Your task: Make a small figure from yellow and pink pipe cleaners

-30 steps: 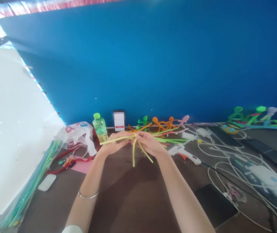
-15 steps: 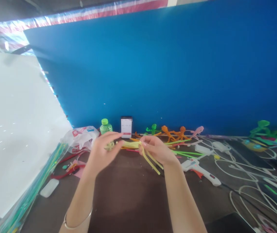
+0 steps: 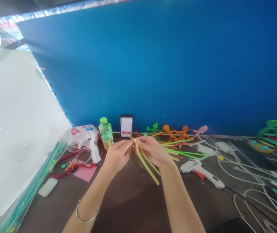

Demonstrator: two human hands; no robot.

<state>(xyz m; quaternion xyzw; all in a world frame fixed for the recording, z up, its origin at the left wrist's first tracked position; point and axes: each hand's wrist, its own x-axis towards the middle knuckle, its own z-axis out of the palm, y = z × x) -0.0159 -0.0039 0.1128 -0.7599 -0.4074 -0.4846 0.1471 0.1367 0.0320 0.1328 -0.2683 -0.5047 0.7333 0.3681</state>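
My left hand (image 3: pixel 118 156) is closed, thumb and fingers pinched on the upper end of some pale yellow pipe cleaners (image 3: pixel 149 171). Right beside it, my right hand (image 3: pixel 153 151) grips the same bundle, fingertips almost touching those of the left. Two yellow lengths hang from between the hands toward the tabletop, bent down and to the right. The exact spot where the fingers meet is partly hidden. Behind my right hand lie loose green pipe cleaners (image 3: pixel 187 153), along with yellow and orange ones.
A green-capped bottle (image 3: pixel 106 134) and a propped phone (image 3: pixel 126 127) stand behind my hands. Small orange figures (image 3: pixel 169 133) line the blue panel. To the right lie a white glue gun (image 3: pixel 202 171) and tangled cables; at left, a plastic bag (image 3: pixel 81 137) and pink paper (image 3: pixel 86 171).
My left hand has moved right, from spread fingers at the left end of the yellow pipe cleaners to a pinch beside my right hand. The strands that stretched leftward no longer show.
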